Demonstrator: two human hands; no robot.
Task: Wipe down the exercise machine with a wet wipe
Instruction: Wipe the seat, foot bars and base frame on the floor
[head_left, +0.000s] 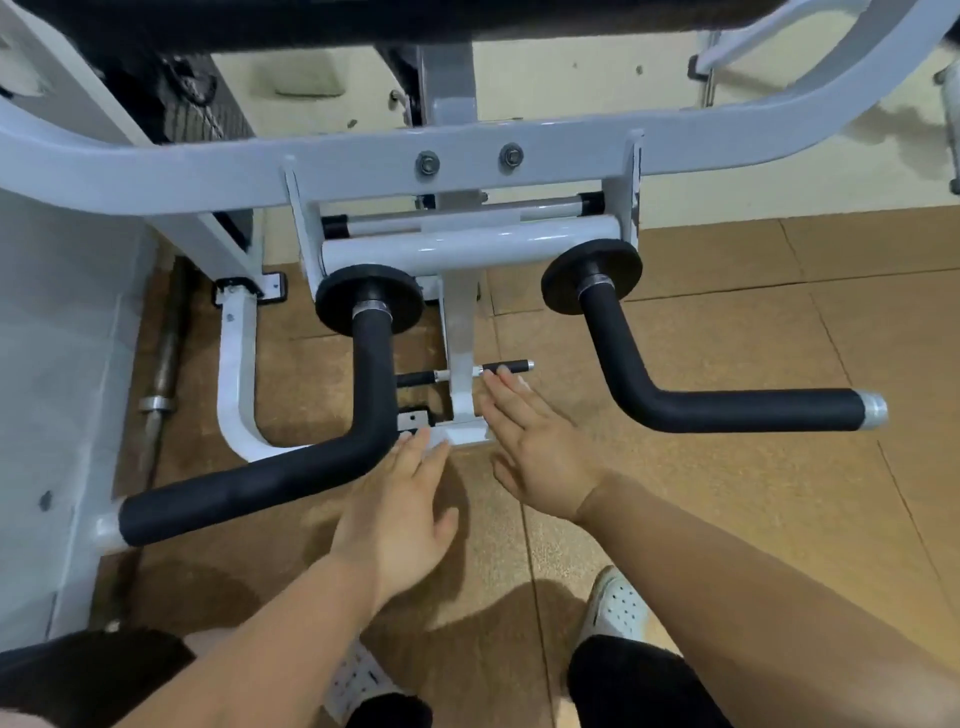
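Observation:
The exercise machine has a light grey frame (363, 161) and two black padded handles bent outward, a left handle (260, 483) and a right handle (727, 410). My left hand (400, 514) is stretched forward between them with straight fingers, its fingertips near the bend of the left handle. My right hand (540, 441) is also flat with straight fingers, reaching toward the white centre post (462, 364) and its small black peg (506, 368). A bit of white shows at my right fingertips; I cannot tell whether it is a wipe.
A steel barbell (161, 379) lies on the brown tiled floor (727, 519) at the left beside a grey side panel (57, 389). The black weight stack (197, 98) stands behind the frame. My white perforated shoes (618, 608) are at the bottom.

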